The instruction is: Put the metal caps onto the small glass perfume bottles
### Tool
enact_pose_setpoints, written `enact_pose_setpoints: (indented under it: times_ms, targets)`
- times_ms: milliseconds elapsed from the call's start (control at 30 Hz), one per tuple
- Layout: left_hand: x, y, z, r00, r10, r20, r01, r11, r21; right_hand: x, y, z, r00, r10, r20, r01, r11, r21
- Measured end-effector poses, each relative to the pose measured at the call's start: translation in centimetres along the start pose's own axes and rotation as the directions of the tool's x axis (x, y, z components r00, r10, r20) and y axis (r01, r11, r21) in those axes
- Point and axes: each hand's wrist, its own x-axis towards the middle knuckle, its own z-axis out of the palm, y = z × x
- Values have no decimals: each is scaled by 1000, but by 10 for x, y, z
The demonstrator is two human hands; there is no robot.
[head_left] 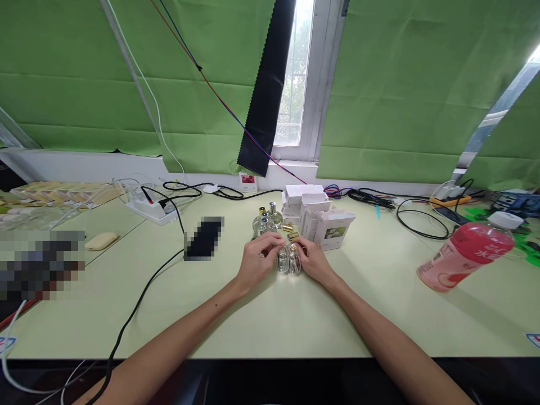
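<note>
Both hands close on small glass perfume bottles near the middle of the tabletop.

The left hand (260,256) curls its fingers over the top of one clear glass bottle (283,261), while the right hand (310,259) cups the neighbouring gold-capped bottle (293,257) from the side; the two bottles stand touching between the palms. Whether either grip is firm or merely resting, I cannot tell from here. To my eye, the work goes best with one bottle steadied at its base and the fingertips kept on the cap, since smooth glass slips easily. Just behind stand more little bottles (265,220) and loose gold caps (288,228), beside a cluster of white cartons (324,222). A pink drink bottle (464,253) lies toward the right edge, and a black cable (139,298) trails off the near-left edge.
</note>
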Motion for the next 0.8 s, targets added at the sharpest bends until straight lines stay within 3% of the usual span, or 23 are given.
enact_pose_setpoints:
  times_ms: [133,533,800]
  targets:
    - [1,2,-1,998,57,11,-57,997,46,-1,-1,0,1000,8,2,-8,1000,-1]
    - [3,-1,-3,998,47,46,-51,995,84,0,0,0,1000,5,9,-5,1000,17]
    - [-1,-1,0,999,41,-7,-40,995,96,-1,1,1,1000,5,11,-5,1000,12]
